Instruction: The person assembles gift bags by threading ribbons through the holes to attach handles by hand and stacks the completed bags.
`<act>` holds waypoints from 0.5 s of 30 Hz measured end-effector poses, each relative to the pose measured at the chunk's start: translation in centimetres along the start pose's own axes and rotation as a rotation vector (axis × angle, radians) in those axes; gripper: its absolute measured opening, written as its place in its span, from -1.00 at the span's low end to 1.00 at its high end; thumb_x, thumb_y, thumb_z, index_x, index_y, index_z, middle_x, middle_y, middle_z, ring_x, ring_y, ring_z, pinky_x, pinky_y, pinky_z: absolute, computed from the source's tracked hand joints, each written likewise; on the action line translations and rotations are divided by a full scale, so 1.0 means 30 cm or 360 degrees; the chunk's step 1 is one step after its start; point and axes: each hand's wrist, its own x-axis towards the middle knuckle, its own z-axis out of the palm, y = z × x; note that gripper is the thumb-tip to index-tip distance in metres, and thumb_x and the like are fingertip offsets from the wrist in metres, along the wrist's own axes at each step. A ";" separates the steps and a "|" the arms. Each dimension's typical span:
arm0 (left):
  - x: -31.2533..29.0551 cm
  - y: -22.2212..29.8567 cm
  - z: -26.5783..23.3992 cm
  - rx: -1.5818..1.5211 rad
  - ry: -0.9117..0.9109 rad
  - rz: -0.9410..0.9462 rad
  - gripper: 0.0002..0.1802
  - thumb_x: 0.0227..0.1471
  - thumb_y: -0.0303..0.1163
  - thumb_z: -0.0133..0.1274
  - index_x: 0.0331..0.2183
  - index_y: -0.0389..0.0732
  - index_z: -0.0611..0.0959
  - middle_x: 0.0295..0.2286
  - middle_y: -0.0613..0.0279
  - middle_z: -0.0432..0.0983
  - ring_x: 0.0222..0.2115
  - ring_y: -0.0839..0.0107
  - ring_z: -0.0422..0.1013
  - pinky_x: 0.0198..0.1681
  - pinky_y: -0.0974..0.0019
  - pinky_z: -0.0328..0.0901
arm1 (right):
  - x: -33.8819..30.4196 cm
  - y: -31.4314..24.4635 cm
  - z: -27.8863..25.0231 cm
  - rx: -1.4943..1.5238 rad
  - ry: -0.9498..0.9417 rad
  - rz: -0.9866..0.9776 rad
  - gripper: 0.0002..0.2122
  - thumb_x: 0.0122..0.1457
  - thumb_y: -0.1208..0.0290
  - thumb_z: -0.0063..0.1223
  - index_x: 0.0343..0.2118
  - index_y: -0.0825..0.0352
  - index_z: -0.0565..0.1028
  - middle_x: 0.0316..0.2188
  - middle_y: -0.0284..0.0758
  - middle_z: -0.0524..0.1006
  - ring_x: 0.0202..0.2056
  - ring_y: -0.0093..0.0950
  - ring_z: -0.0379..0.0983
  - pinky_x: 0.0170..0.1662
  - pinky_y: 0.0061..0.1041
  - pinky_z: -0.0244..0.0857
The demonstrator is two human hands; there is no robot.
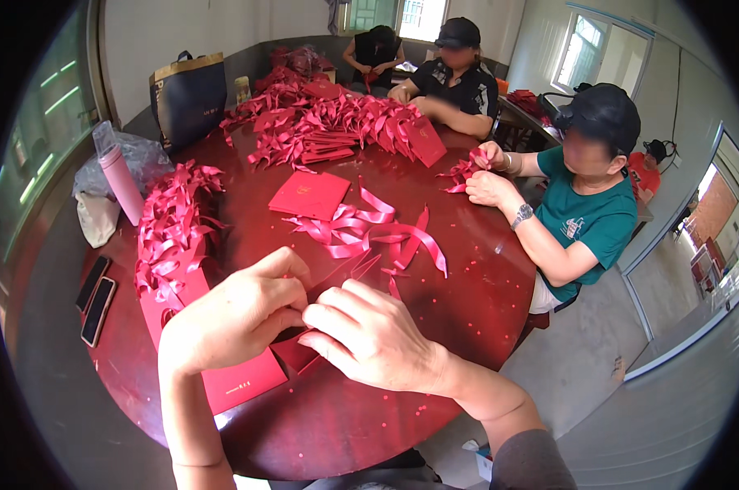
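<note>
A round, glossy dark-red table (337,445) fills the room's middle, and across its far side spreads a great heap of ribboned red packets (320,131). A smaller row of ribboned packets (173,237) runs down the left. Nearest me, the left hand (239,306) and right hand (373,335) meet, each with thumb bent against curled fingers, pinching a red packet (294,353) that sits just beneath them at the table's near side; the knuckles hide exactly what the fingertips grip. Beyond lie a few flat red packets (311,194) and, smaller still, loose pink-red ribbons (345,230). Done well, I'd say, this wants light, even fingertip pressure, one hand steadying while the other works, so the packet stays uncreased.
</note>
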 end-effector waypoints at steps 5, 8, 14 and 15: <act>0.006 -0.014 -0.002 -0.0009 0.0035 0.0024 -0.88 -0.17 -0.67 0.12 -0.45 -0.35 0.57 -0.30 0.07 0.38 -0.29 0.19 0.42 -0.24 0.26 0.36 | 0.000 0.002 -0.005 -0.0048 -0.0099 -0.0032 -0.81 -0.02 0.42 0.24 -0.37 0.31 0.47 -0.44 -0.31 0.44 -0.43 -0.34 0.36 -0.36 -0.39 0.30; -0.018 -0.040 -0.047 0.0090 0.0279 -0.0010 -0.90 -0.15 -0.67 0.12 -0.46 -0.34 0.58 -0.35 0.15 0.33 -0.33 0.30 0.40 -0.31 0.34 0.36 | -0.004 -0.002 0.007 -0.0129 -0.0196 -0.0032 -0.82 -0.05 0.44 0.25 -0.40 0.33 0.49 -0.46 -0.30 0.46 -0.44 -0.32 0.38 -0.35 -0.40 0.31; -0.049 -0.090 -0.071 -0.0024 0.0337 -0.0022 -0.97 -0.07 -0.66 0.08 -0.47 -0.37 0.56 -0.36 0.17 0.32 -0.42 0.41 0.40 -0.39 0.41 0.35 | 0.006 0.012 0.022 -0.0063 -0.0137 0.0018 -0.81 -0.02 0.42 0.23 -0.36 0.32 0.47 -0.46 -0.32 0.41 -0.43 -0.36 0.36 -0.34 -0.41 0.30; -0.050 -0.099 -0.075 -0.0011 0.0358 -0.0011 -0.97 -0.06 -0.66 0.08 -0.47 -0.36 0.56 -0.36 0.17 0.32 -0.43 0.41 0.40 -0.39 0.41 0.34 | 0.007 0.011 0.019 -0.0061 -0.0157 0.0025 -0.81 -0.02 0.43 0.23 -0.36 0.33 0.48 -0.46 -0.32 0.42 -0.44 -0.36 0.36 -0.35 -0.41 0.29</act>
